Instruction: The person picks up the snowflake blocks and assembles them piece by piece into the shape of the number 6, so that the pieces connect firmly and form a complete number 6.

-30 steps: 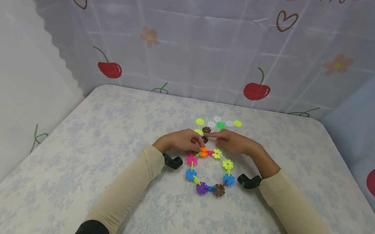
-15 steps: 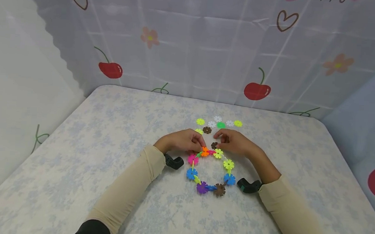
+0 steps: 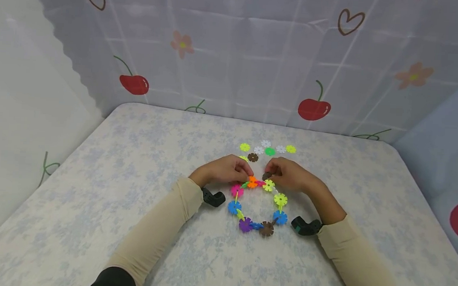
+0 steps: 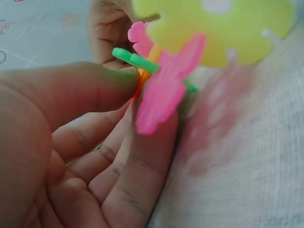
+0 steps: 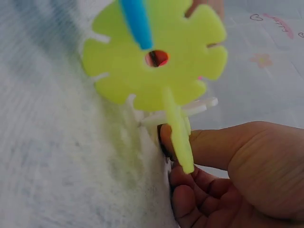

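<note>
Nearby, a ring of slotted flower discs (image 3: 280, 200) lies on the table (image 3: 193, 252). At its far side, the left hand (image 3: 228, 169) pinches the orange disc (image 3: 252, 182) — the right hand (image 3: 290, 175) has its fingers clamped on a brown disc (image 3: 266, 176). Beyond lie loose discs (image 3: 269, 151) — yellow, white, green, brown.

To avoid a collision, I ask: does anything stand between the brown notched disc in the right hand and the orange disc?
Nothing visible stands between the brown notched disc and the orange disc; the pink disc lies beside that gap.
</note>
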The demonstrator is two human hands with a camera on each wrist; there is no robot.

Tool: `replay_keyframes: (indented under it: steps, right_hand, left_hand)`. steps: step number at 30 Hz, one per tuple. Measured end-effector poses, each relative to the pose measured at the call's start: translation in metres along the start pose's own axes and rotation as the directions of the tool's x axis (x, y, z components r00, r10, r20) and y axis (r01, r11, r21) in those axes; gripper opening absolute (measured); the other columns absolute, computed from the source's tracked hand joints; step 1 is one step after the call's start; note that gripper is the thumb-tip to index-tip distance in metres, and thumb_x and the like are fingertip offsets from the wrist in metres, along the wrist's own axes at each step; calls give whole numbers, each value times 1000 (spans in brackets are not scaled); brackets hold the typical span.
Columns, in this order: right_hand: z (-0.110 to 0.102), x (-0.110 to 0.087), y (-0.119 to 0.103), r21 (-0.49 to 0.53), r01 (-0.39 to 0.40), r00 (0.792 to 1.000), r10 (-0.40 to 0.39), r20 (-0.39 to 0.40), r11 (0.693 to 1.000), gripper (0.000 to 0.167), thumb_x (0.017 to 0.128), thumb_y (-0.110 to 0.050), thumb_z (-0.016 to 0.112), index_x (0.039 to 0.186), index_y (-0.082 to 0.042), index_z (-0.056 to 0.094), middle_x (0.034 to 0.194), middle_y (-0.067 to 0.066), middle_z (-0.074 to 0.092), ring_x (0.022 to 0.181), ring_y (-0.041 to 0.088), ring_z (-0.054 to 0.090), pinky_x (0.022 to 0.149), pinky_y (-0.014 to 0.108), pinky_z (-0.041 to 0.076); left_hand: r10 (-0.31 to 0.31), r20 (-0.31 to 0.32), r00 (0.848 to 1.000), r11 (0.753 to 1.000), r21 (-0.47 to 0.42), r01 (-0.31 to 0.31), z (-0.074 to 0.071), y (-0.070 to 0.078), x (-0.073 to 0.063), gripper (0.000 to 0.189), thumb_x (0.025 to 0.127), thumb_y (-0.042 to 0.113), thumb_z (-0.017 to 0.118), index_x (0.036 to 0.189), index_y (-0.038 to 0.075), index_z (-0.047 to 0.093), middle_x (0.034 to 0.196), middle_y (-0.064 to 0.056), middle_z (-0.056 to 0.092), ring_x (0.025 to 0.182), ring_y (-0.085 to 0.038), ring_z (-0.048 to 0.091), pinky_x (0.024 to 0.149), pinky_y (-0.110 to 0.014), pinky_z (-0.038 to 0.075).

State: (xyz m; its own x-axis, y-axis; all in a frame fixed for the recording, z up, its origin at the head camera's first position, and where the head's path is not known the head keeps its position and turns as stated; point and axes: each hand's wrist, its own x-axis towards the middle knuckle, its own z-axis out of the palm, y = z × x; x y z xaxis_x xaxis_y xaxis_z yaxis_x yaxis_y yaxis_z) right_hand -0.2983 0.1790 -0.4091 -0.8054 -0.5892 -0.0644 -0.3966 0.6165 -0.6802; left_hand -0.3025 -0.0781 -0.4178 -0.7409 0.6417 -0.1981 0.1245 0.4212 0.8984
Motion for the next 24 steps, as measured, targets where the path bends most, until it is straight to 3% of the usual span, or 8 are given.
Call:
replay_keyframes:
  steps: [5,14,24]
  right_hand:
    - [-2,-2,2,68,-61,994,66,-81,996,5,97,-2,67,98,-7,65,95,6,67,91,25,61,83,42,50]
    - [2,1,4,187,82,996,-73,-56,979,9,97,-2,67,101,-5,74,98,5,74,93,22,69,85,33,55]
    - [8,2,-6,68,174,978,-164,-130,982,9,92,-1,73,95,-8,77,90,2,73,86,17,68,75,31,56]
  left_hand:
    - [8,-35,999,1000,19,-7,1,1,2,15,96,7,68,110,2,72,90,-4,72,78,-14,62,80,-27,50]
    - [18,-81,997,998,60,-13,2,1,3,14,97,9,68,109,5,73,92,-2,73,82,-15,63,83,-29,49]
    - [23,-87,996,999,35,-20,2,1,3,7,96,9,69,101,4,70,87,-4,69,74,-14,58,75,-27,48]
